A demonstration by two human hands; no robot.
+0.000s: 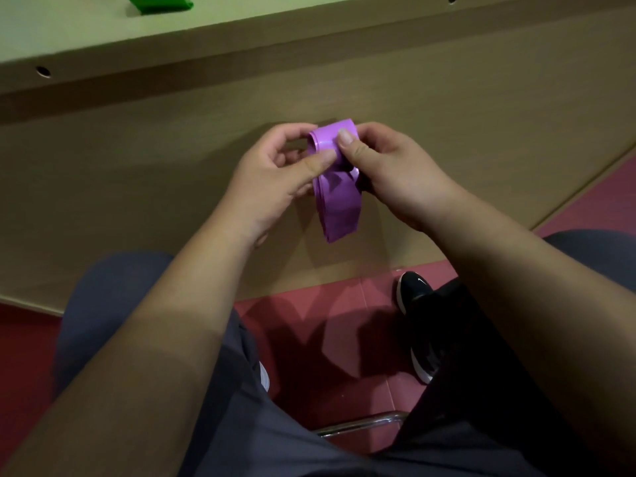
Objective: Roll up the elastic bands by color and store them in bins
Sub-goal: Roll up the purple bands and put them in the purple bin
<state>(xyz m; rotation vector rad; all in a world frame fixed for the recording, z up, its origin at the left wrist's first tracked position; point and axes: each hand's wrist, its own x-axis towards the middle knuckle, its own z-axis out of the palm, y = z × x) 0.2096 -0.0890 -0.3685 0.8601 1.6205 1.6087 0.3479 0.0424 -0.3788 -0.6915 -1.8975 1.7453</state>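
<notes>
Floor (309, 321): you are sitting with the work held over it; a dropped roll is likely landing there, near your black shoe (413, 290).
Left hand (275, 170): you are pinching the rolled end of the purple elastic band (330, 141) between thumb and fingers; easing off is risking the coil springing open.
Right hand (389, 173): your thumb is pressing on the roll, fingers curling behind; uneven pressure is probably skewing the coil.
Loose tail (339, 215): it is hanging unrolled below your hands, in mid-air before the desk panel (172, 160); its layers may be slipping.
Green band (158, 3): it is lying on the desktop, well apart; no bin is showing.
</notes>
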